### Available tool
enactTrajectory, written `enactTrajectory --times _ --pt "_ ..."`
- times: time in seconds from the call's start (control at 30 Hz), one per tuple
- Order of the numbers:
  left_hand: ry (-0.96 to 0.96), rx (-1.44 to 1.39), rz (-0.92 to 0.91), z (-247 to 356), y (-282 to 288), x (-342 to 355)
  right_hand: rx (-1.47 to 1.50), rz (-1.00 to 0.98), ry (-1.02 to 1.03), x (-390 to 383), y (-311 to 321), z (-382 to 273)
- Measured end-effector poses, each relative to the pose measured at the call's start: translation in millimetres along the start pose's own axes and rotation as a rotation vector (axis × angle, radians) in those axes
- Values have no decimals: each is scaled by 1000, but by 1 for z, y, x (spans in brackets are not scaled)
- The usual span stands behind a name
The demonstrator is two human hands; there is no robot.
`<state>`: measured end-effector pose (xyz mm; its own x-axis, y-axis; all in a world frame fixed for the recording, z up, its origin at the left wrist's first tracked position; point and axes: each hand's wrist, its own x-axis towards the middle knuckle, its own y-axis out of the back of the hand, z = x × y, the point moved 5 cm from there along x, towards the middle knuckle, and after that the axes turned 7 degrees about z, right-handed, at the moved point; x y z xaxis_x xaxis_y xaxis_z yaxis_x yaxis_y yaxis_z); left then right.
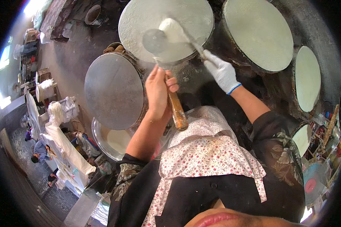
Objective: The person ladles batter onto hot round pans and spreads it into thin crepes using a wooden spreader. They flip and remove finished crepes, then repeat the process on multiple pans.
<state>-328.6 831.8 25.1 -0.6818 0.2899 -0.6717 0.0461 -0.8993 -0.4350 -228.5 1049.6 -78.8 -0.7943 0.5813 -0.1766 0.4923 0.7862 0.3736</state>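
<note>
My bare left hand is closed round the wooden handle of a tool with a round dark metal head. That head hangs over the white-coated round griddle in front of me and is slightly smeared by motion. My right hand, in a white glove with a blue cuff, grips a long-handled ladle. Its far end meets a white lump of batter or dough on the same griddle; the bowl's exact shape is blurred.
To the left stands a bare grey round plate, with a metal basin of pale liquid below it. More white-covered round griddles curve round on the right, above a fan. A bucket stands far left; people sit at lower left.
</note>
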Motion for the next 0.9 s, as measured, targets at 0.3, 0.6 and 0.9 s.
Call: enactTrajectory --times 0.3,0.6,0.9 --pt "587 -1000 -377 41 -11 -78 266 -179 -57 -28 24 -80" --pt "276 -941 -368 46 33 -116 -85 -304 -90 -56 -12 -22" --pt "128 -851 -263 85 161 -155 -251 -152 -72 -127 -42 -11"
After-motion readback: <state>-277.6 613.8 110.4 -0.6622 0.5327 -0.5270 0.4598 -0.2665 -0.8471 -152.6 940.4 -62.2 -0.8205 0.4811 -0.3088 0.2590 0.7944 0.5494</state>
